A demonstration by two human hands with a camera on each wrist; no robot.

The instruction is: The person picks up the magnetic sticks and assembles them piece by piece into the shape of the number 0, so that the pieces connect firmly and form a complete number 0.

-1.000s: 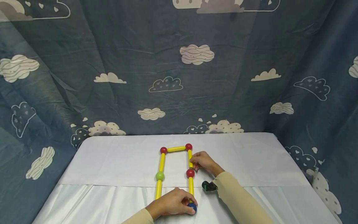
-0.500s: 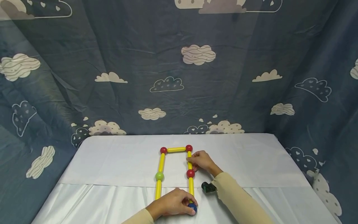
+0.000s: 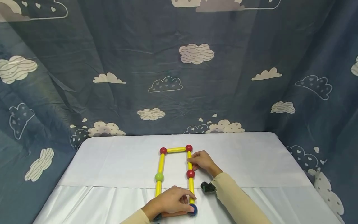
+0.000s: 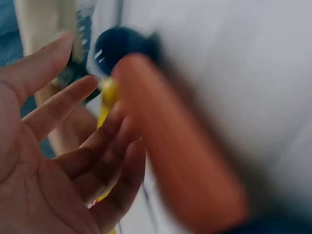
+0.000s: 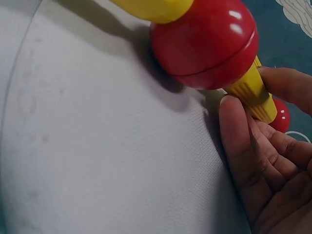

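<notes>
Yellow rods and coloured balls form an upright-looking outline lying on the white cloth. My right hand (image 3: 203, 160) pinches the right side's upper yellow rod (image 5: 251, 92) between thumb and finger, between two red balls, the nearer one (image 5: 207, 44) large in the right wrist view. My left hand (image 3: 171, 201) is at the near end, fingers loosely spread beside a blue ball (image 3: 193, 210). In the left wrist view its thumb stands apart from that blue ball (image 4: 119, 48). An orange rod (image 4: 170, 141) runs from the ball below the hand. A dark blue thing (image 3: 157, 217) shows partly at the wrist.
On the left side, a green ball (image 3: 159, 177) joins two yellow rods. A far yellow rod (image 3: 176, 150) links two red balls. The black wrist camera (image 3: 208, 187) hangs by the right sleeve. A cloud-patterned curtain (image 3: 167, 99) stands behind the white table (image 3: 112, 161).
My left hand has loosened from the blue ball and shifted slightly left, showing the orange rod. The right fingers have come round the yellow rod, which now meets the red ball below.
</notes>
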